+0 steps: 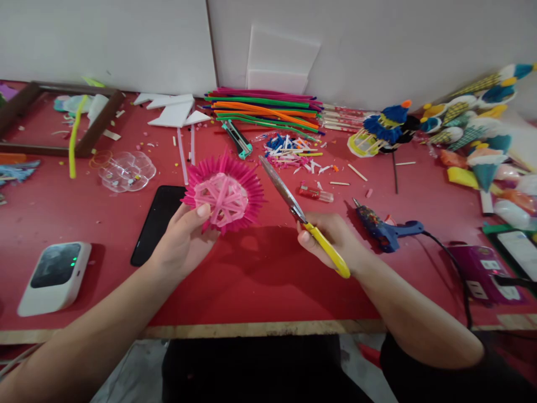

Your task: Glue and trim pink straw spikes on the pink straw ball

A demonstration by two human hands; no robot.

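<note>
Forearms: two bare arms reach in from below, the left forearm (104,310) and the right forearm (413,302), over the front edge (268,330) of a red table (268,285).
Left hand: this hand (184,238) pinches the lower rim of a pink fringed disc (222,196), thumb on top, held above the table beside a dark phone (153,226).
Right hand: this hand (331,238) is wrapped round the yellow handles of scissors (297,211); the blades look closed. The hands are apart.
Risk, as I judge it: blades swung left could nick the fringe or the left fingers; a loose pinch could bend the disc.
Glue gun: it (386,226) lies near the right hand; an elbow snagging its cord (453,263) could drag it.
Room: widest between the hands and front edge; beyond the scissors, clippings (289,151) and a cutter (237,139) crowd in.
</note>
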